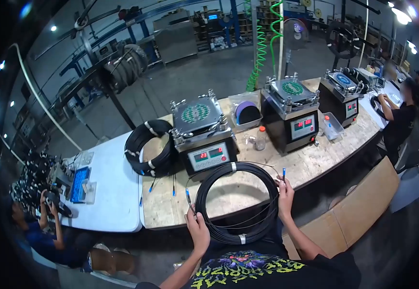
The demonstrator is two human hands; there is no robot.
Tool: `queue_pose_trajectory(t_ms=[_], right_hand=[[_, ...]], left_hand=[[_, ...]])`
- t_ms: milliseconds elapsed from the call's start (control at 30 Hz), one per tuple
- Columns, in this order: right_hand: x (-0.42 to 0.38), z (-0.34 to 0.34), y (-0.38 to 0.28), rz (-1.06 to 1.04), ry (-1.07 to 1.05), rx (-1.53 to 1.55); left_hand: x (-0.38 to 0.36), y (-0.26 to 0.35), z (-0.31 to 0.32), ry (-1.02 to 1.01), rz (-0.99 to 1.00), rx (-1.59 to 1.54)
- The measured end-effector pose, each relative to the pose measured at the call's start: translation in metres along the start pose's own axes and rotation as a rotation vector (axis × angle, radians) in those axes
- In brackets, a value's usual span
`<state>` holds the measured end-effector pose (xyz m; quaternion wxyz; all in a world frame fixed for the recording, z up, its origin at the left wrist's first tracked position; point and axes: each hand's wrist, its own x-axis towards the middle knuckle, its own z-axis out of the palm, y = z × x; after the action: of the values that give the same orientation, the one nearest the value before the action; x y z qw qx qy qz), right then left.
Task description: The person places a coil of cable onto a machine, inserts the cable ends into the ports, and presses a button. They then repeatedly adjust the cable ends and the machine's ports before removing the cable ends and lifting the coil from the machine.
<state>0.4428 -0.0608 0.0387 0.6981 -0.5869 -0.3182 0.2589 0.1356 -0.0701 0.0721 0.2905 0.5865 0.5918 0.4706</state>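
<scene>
A coil of thin black cable (257, 172), bound with white tape (234, 166), is held up in front of my body at the bench edge. My left hand (198, 232) is closed on the coil's lower left side. A cable end with a blue connector (187, 195) rises just above its fingers. On the right side, my right hand (285, 193) is closed around the cable, and another blue connector (284, 172) points upward from between thumb and fingers. The fingers partly hide the cable at both grips.
Three bench machines with red displays, a near one (208, 156), a middle one (291, 118) and a far one (344, 98), line the wooden bench (171, 212). Another cable coil (135, 149) lies left. An orange-capped bottle (260, 139) stands behind. People work at both sides.
</scene>
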Motion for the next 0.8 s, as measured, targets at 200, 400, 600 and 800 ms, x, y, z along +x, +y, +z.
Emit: queue_pose_trajectory(t_ms=[200,400,600,800], right_hand=[[0.057,-0.056,-0.034,-0.096,0.187,0.000],[0.150,-0.103,-0.074,-0.222,0.259,0.039],[0.257,-0.136,-0.100,-0.279,0.248,-0.035],[0.347,-0.143,-0.121,-0.309,0.199,-0.036]], left_hand=[[0.038,0.082,0.047,-0.210,0.021,-0.187],[0.091,0.150,0.123,-0.275,0.130,-0.349],[0.131,0.201,0.200,-0.291,0.113,-0.407],[0.150,0.217,0.268,-0.213,0.045,-0.430]])
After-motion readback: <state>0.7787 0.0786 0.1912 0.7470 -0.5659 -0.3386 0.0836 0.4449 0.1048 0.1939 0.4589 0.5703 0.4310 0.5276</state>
